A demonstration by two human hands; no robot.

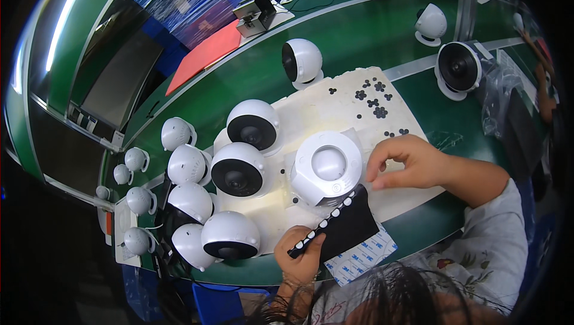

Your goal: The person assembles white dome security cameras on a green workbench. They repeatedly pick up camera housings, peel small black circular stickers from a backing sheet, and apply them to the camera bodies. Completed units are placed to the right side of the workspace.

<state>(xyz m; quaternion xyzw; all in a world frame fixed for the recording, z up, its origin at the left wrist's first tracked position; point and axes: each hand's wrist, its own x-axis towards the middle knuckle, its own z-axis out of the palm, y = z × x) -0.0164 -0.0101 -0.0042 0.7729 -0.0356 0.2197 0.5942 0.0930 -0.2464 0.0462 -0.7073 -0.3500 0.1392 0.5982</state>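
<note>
In front of me a round white camera housing [303,172] lies with its ring-shaped base facing up. My left hand [301,256] grips a black sheet of adhesive pads [348,229], its bent edge showing a row of white round spots close to the housing's near side. Just right of the housing is my right hand [409,161], thumb and forefinger drawn together in a pinch; whatever is between the tips is too small to make out. A white backing paper with blue print [362,256] lies partly under the black sheet.
Several white ball-shaped cameras, among them one with a black front [238,169], crowd the left. Small black round pads [379,112] dot the cream board [341,95]. Farther cameras [302,62] stand on the green table [359,44]. Clear plastic bag [499,98] sits at right.
</note>
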